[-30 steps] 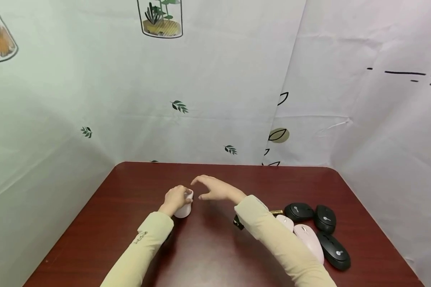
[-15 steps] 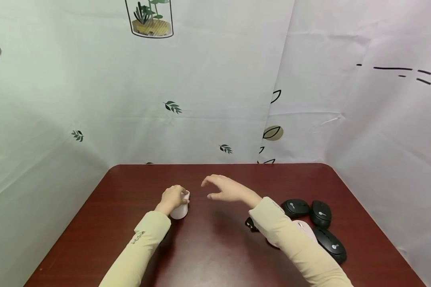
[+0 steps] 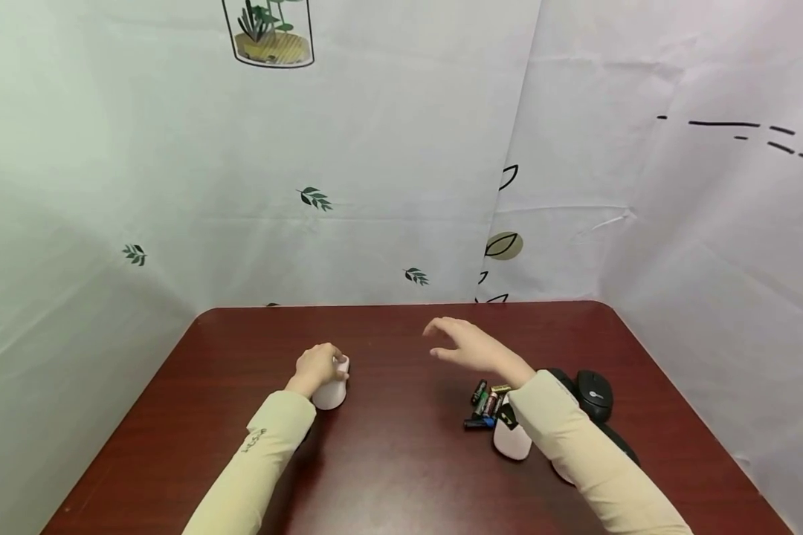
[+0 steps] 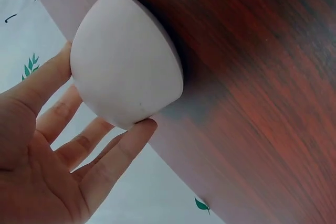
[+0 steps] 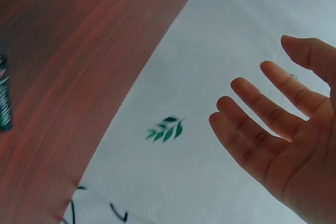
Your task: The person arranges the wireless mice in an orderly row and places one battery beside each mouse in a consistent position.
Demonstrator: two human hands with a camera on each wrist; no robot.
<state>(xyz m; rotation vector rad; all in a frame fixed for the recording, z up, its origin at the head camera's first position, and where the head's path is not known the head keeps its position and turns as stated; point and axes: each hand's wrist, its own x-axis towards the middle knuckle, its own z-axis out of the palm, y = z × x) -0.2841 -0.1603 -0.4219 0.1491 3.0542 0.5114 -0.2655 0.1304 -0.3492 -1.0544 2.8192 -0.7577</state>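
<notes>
My left hand (image 3: pixel 316 370) pinches a white computer mouse (image 3: pixel 330 395) between thumb and fingers, at the left-middle of the table. In the left wrist view the smooth rounded shell of the mouse (image 4: pixel 126 61) faces the camera, with fingertips at its edges. My right hand (image 3: pixel 471 348) hovers over the table's right half, holding nothing, its fingers loosely extended. In the right wrist view the palm of the right hand (image 5: pixel 283 140) is bare. Nearest to it on the table lies a group of several small batteries (image 3: pixel 487 405).
Beside the batteries sits a pale mouse (image 3: pixel 511 443) with a small black piece overlapping it. Several black mice, one a black mouse (image 3: pixel 594 395), are partly hidden by my right sleeve (image 3: pixel 589 453). White patterned cloth (image 3: pixel 375 148) hangs behind the dark red table (image 3: pixel 401 468).
My right hand has moved right, away from the left hand, uncovering the batteries while its sleeve covers more of the mice. The left hand keeps its grip on the white mouse. The head view has shifted slightly.
</notes>
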